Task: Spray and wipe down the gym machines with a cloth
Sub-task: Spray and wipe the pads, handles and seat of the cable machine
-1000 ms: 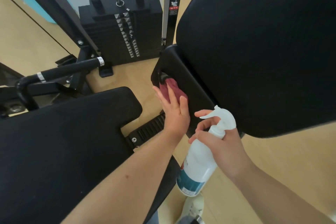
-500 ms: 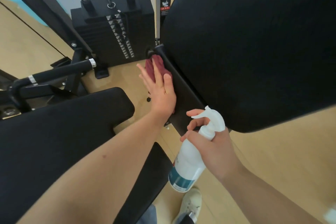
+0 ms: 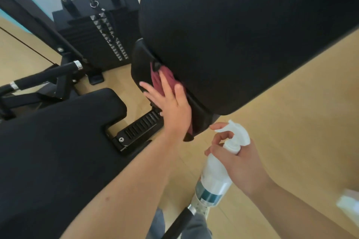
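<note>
My left hand (image 3: pixel 171 105) lies flat, fingers straight and spread, pressing a dark red cloth (image 3: pixel 158 80) against the black side edge (image 3: pixel 140 62) below the machine's big black back pad (image 3: pixel 233 35). Most of the cloth is hidden under the palm. My right hand (image 3: pixel 239 159) grips the neck of a white spray bottle (image 3: pixel 215 172) with a teal band, held low to the right of the left wrist, index finger by the trigger, nozzle pointing left.
A black seat pad (image 3: pixel 58 137) fills the lower left. Behind stand the weight stack (image 3: pixel 101 31) with guide rods and cable, and a black handle bar (image 3: pixel 44 75) at left. Wooden floor (image 3: pixel 291 112) lies to the right. A slotted adjuster rail (image 3: pixel 139 128) sits under my left hand.
My left hand has slid the cloth along the edge below the back pad, up and then back down. The right hand still holds the bottle in the same grip.
</note>
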